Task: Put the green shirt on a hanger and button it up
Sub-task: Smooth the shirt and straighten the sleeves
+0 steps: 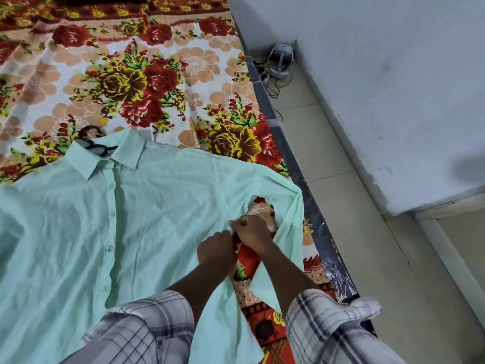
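Plaid sleeves (147, 324) framed the near view, and beyond them the left hand (216, 248) and right hand (249, 231) sat close together, almost touching. Both were curled onto the side edge of the shirt (78, 219) below its armpit, the right plainly pinching cloth. The left's fingertips were hidden, though it seemed to grip as well. Probably they were tugging that side flat so the shirt would hang straight.

It lay front-up across the near part of the bed (157, 74), its sleeve folded back close to the right edge. Pale mint and creased, its placket looked closed, with buttons (109, 248) showing down the middle. At the collar (105, 156) a dark hanger (97, 148) poked out, so it seemed already inside.
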